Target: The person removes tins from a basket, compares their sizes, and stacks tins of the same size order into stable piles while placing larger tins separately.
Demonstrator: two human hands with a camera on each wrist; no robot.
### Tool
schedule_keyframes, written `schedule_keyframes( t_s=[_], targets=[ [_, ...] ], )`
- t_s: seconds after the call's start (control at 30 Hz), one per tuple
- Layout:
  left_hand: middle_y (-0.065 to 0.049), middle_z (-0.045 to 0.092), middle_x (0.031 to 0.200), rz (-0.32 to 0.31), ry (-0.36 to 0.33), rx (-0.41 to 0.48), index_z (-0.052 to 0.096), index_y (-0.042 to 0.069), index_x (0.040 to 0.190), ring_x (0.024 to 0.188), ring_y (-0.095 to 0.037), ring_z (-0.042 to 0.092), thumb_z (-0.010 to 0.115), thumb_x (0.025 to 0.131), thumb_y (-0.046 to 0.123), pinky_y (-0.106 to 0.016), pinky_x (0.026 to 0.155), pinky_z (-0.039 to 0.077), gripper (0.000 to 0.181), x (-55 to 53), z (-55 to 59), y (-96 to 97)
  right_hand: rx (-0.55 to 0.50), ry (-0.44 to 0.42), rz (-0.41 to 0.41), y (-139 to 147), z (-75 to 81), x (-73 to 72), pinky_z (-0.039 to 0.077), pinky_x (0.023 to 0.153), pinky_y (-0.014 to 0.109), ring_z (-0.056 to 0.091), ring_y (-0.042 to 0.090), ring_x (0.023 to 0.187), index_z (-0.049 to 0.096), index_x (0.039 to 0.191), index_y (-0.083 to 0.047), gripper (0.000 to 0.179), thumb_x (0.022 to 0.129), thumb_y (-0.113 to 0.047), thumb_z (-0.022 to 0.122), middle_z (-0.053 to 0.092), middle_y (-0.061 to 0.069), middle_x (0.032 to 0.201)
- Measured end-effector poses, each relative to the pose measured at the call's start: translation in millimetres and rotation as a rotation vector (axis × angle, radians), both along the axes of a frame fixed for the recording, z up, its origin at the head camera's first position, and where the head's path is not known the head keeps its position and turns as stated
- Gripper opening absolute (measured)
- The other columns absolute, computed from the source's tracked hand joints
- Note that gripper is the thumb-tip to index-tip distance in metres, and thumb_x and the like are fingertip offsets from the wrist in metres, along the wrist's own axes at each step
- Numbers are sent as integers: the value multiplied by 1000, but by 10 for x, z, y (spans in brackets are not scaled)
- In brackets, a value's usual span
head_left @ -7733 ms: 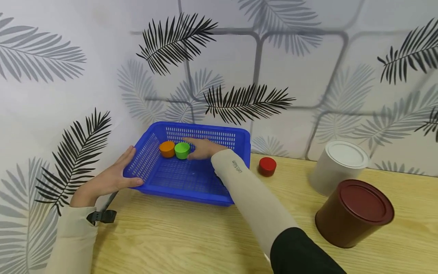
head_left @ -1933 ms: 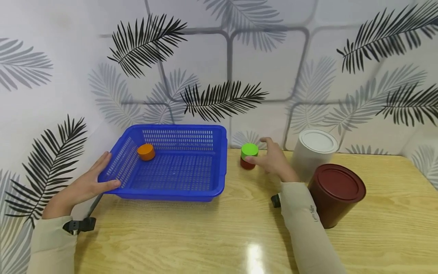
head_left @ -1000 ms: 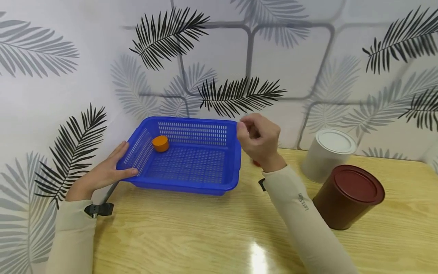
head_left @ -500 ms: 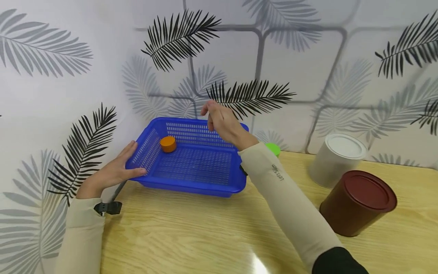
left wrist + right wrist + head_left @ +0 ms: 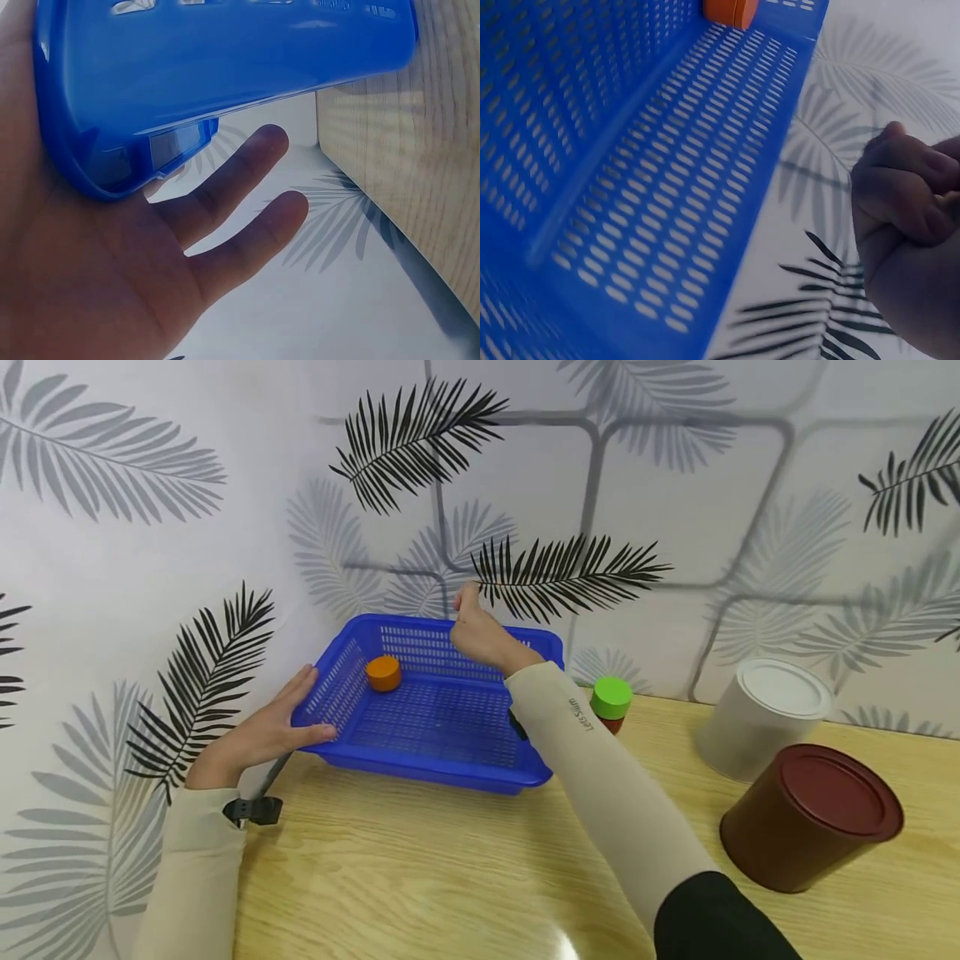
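Observation:
My left hand (image 5: 258, 727) rests at the left end of a blue perforated basket (image 5: 420, 768), palm against the corner, thumb over the front rim. In the left wrist view, fingers (image 5: 244, 240) extend past the basket corner. Above the basket's back rim, my right hand (image 5: 486, 631) is curled into a fist, with nothing showing inside it. The right wrist view shows its bent fingers (image 5: 900, 202) beside the basket. A small orange cup-like round piece (image 5: 383, 673) sits in the basket's back left corner. A green one (image 5: 611, 697) stands stacked on a red one (image 5: 612, 725), outside on the right.
A white lidded can (image 5: 765, 718) stands near the wall on the right, with a brown can (image 5: 810, 818) in front of it. The wooden table (image 5: 405, 860) meets a leaf-patterned wall behind the basket.
The green piece went from inside the basket to on top of the red piece. My right hand then moved left over the basket's back rim, fingers curled. The left hand stayed on the basket.

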State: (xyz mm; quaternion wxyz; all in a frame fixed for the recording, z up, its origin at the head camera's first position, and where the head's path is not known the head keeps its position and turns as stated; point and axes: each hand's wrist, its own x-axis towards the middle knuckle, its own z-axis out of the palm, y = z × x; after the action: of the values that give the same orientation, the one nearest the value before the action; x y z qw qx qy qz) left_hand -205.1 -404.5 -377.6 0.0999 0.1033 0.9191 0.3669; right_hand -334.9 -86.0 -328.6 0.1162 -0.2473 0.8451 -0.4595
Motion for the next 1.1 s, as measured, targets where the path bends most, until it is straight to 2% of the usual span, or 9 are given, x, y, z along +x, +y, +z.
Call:
schedule_keyframes(
  t_s=[0.1, 0.2, 0.3, 0.43, 0.57, 0.67, 0.77, 0.87, 1.1],
  targets=[
    [-16, -15, 167, 1, -3, 10, -7, 8, 162, 150, -43, -10, 72, 91, 42, -70, 113, 4, 111, -6, -9, -8, 98, -18, 18, -139, -126, -79, 24, 54, 31, 21, 14, 53, 24, 126, -11, 38, 93, 1, 37, 29, 0, 68],
    [-16, -15, 167, -3, -6, 23, -6, 7, 162, 150, -44, -10, 73, 91, 42, -71, 113, 4, 112, -4, -43, 12, 214, 15, 63, -245, -337, -146, 28, 54, 30, 24, 13, 52, 30, 139, -15, 49, 95, -3, 47, 41, 4, 72],
    [-16, -14, 167, -5, -5, 23, -5, 7, 162, 151, -43, -9, 74, 90, 42, -70, 113, 5, 112, -11, -49, 29, 318, 5, 128, -351, -523, -195, 33, 52, 28, 27, 12, 50, 30, 156, -23, 66, 96, -4, 50, 59, 7, 107],
    [-17, -14, 167, 1, 1, 5, -5, 7, 162, 151, -43, -9, 73, 90, 42, -70, 113, 6, 112, -12, -30, 16, 416, -31, 201, -523, -658, -233, 34, 46, 27, 30, 11, 46, 22, 162, -36, 80, 96, -1, 48, 44, 2, 148],
    [-15, -15, 167, 7, -10, 15, -6, 9, 162, 151, -42, -10, 73, 91, 42, -70, 113, 5, 112, 3, -26, -3, 551, 32, 249, -675, -680, -225, 38, 55, 28, 37, 14, 56, 18, 163, -38, 79, 98, -9, 52, 43, 3, 155],
    [-14, -16, 167, 7, -22, 26, -7, 9, 162, 151, -42, -9, 73, 91, 41, -70, 113, 6, 112, 23, -39, 0, 640, 98, 281, -723, -659, -202, 44, 75, 31, 52, 16, 83, 27, 162, -31, 70, 99, -17, 54, 43, 3, 156],
    [-14, -15, 167, 0, -14, 25, -6, 9, 162, 151, -42, -8, 74, 91, 41, -69, 113, 7, 112, 24, -30, 15, 620, 185, 242, -723, -613, -205, 45, 90, 33, 56, 20, 106, 50, 148, -18, 48, 100, -17, 55, 57, 5, 142],
    [-16, -14, 167, -10, 5, 23, -5, 8, 162, 151, -41, -9, 75, 90, 41, -69, 114, 6, 113, 6, -4, 23, 545, 244, 165, -704, -571, -236, 47, 91, 37, 59, 23, 105, 59, 131, -12, 32, 99, -13, 57, 64, 7, 124],
    [-16, -14, 167, 4, 2, 14, -5, 8, 162, 151, -39, -10, 75, 90, 40, -68, 114, 5, 112, -3, -2, -14, 630, 204, 253, -696, -608, -244, 44, 96, 38, 56, 22, 111, 45, 150, -17, 53, 101, -29, 61, 59, 6, 132]
  ],
)
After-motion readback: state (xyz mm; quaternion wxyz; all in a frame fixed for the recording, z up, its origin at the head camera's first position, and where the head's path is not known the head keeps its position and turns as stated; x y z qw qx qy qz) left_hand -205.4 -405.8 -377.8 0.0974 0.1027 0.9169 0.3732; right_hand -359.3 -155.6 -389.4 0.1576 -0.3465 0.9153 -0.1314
